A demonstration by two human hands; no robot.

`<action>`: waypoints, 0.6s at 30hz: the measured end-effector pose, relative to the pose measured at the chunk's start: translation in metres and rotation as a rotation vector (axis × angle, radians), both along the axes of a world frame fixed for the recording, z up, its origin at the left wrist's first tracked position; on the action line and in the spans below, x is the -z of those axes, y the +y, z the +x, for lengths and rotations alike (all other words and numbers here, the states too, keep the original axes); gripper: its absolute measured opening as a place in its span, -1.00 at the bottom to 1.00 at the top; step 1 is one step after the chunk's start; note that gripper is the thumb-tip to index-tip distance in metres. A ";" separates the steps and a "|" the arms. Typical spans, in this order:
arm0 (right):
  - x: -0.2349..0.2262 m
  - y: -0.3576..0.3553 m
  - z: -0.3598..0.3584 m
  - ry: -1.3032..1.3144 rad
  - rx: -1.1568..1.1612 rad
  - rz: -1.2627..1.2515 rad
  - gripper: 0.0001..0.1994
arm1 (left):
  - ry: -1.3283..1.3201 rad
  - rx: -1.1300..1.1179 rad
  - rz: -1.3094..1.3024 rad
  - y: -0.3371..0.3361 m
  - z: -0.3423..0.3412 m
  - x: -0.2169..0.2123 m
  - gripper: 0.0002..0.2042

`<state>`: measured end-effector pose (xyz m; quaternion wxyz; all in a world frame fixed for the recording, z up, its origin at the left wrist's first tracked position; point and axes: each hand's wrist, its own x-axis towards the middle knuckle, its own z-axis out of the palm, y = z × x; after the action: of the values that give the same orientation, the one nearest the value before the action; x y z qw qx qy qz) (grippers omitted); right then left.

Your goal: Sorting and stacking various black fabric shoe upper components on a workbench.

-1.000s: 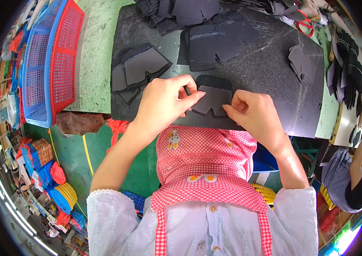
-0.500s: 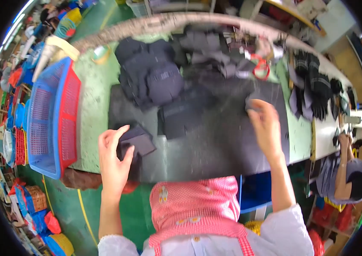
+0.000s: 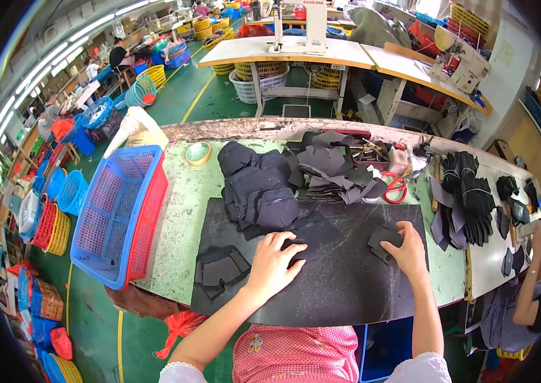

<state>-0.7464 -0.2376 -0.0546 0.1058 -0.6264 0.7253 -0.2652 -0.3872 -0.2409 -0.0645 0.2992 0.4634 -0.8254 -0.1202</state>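
Observation:
My left hand reaches over the middle of a black mat. Its fingers are apart and curved, with the tips at the left edge of a black fabric piece. My right hand pinches a small dark grey piece between thumb and fingers, low over the mat's right part. Notched grey pieces lie stacked on the mat's left side. Behind my left hand rises a pile of rounded black padded pieces.
A blue basket nested with a red one stands at the table's left. Tape, grey cut pieces, red-handled scissors and bundled black pieces line the back. Another person's arm is at the right.
My left hand has left the notched grey pieces and moved right to the black fabric piece. My right hand stays at the mat's right. The view has tilted up.

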 end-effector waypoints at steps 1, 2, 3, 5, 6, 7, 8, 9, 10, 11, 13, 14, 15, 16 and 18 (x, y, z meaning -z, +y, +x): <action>0.000 -0.002 -0.005 -0.056 -0.020 0.051 -0.46 | -0.004 0.010 -0.003 0.003 -0.004 -0.009 -0.67; -0.004 -0.002 -0.006 -0.059 -0.009 0.049 -0.46 | 0.003 0.032 -0.071 0.007 -0.011 -0.017 -0.67; -0.007 -0.006 -0.003 -0.089 -0.032 0.084 -0.45 | 0.007 0.046 -0.141 0.009 -0.018 -0.022 -0.67; -0.014 -0.003 0.012 -0.124 -0.047 0.117 -0.44 | 0.164 0.205 0.085 0.019 -0.039 -0.016 -0.56; -0.020 0.003 0.030 -0.218 -0.047 0.040 -0.44 | 0.279 0.270 0.158 0.024 -0.054 -0.018 -0.44; -0.026 0.009 0.047 -0.312 -0.047 -0.038 -0.43 | 0.395 0.333 0.232 0.029 -0.070 -0.019 -0.30; -0.031 0.016 0.065 -0.342 -0.171 -0.111 -0.44 | 0.553 0.354 0.396 0.033 -0.085 -0.010 -0.20; -0.035 0.023 0.078 -0.369 -0.290 -0.183 -0.45 | 0.712 0.375 0.565 0.033 -0.098 0.003 -0.09; -0.036 0.031 0.081 -0.792 -0.327 0.091 -0.49 | 0.713 0.303 0.542 0.033 -0.109 0.014 -0.04; -0.040 0.036 0.081 -1.045 -0.322 0.136 -0.53 | 0.891 0.344 0.632 0.030 -0.116 0.004 -0.16; -0.055 0.035 0.065 -1.277 -0.274 0.159 -0.56 | 0.997 0.362 0.819 0.005 -0.115 0.014 -0.34; -0.053 0.034 0.049 -1.151 -0.258 0.156 -0.60 | 1.093 0.388 0.965 0.001 -0.116 0.009 -0.43; -0.040 0.034 0.044 -0.996 -0.215 0.030 -0.59 | 1.186 0.408 1.107 -0.002 -0.115 0.001 -0.50; -0.045 0.035 0.042 -0.669 -0.238 -0.054 -0.55 | 1.168 0.434 1.102 -0.003 -0.114 -0.004 -0.52; -0.046 0.027 0.037 -0.333 -0.253 -0.122 -0.50 | 0.991 0.495 1.009 -0.013 -0.118 -0.005 -0.39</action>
<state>-0.7090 -0.2102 -0.0082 0.2185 -0.6652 0.5962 -0.3929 -0.5054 -0.2534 -0.0599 0.3513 0.2368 -0.5187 -0.7426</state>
